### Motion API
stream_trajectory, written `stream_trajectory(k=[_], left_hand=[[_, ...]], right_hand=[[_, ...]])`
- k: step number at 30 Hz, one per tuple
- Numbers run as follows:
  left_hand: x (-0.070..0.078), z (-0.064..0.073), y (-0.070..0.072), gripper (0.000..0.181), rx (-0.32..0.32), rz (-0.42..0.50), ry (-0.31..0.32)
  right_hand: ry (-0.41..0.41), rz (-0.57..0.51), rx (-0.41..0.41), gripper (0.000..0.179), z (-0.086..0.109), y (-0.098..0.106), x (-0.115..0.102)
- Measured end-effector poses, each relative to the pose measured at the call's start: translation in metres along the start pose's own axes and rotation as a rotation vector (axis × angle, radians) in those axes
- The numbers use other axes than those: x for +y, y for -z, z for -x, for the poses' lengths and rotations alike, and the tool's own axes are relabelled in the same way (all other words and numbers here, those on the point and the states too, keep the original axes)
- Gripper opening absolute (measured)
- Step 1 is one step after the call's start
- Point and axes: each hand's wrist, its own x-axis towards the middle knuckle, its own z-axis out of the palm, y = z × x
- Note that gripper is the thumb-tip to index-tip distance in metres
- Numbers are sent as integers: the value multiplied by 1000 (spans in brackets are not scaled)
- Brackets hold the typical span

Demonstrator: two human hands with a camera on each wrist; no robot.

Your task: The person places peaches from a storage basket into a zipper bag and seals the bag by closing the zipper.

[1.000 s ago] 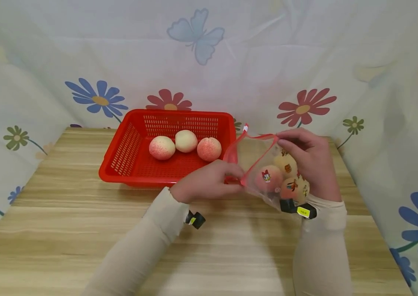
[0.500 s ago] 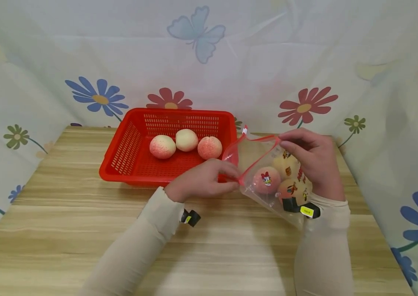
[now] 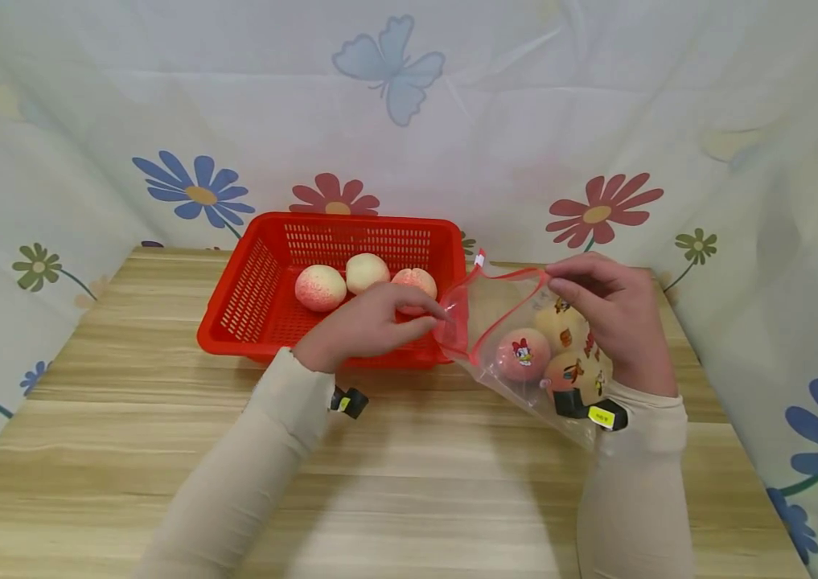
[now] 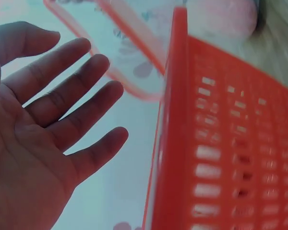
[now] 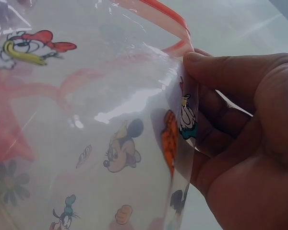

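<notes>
My right hand point(image 3: 614, 318) pinches the upper right edge of a clear zip bag point(image 5: 129, 139) with a red rim and cartoon prints. The bag's mouth gapes, its white slider at the far corner. Several peaches point(image 3: 523, 355) lie inside it. My left hand point(image 3: 372, 320) is over the front right of the red basket point(image 3: 235, 347), its fingertips close to the bag's left side. The left wrist view shows those fingers point(image 4: 86, 112) spread and relaxed, holding nothing. Three peaches point(image 3: 320, 288) are in the basket, the rightmost partly hidden by my left hand.
Basket and bag are on a wood-grain table point(image 3: 409, 482). A floral curtain point(image 3: 495, 161) hangs close behind and along both sides. The basket's right wall point(image 4: 221, 143) stands beside the bag.
My left hand has let go of the bag's front rim and moved left and up over the basket edge. My right hand keeps its grip at nearly the same spot.
</notes>
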Motion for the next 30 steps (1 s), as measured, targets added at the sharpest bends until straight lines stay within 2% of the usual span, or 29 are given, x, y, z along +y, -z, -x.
stream_trajectory(k=[6,12,17,23,30], left_hand=[[-8,0,10,19,69,33,91],[-16,0,20,21,97,-12,154],[-23,0,31,23,143,-51,216],[-32,1,43,24,179,-33,306],[-44,1,54,28,201,-86,339]], right_hand=[[14,-15,-17,17,0,0,0],[14,-8,-24,17,0,0,1],[13,5,-32,18,1,0,1],[23,4,-34,18,1,0,1],[11,15,-36,18,1,0,1]])
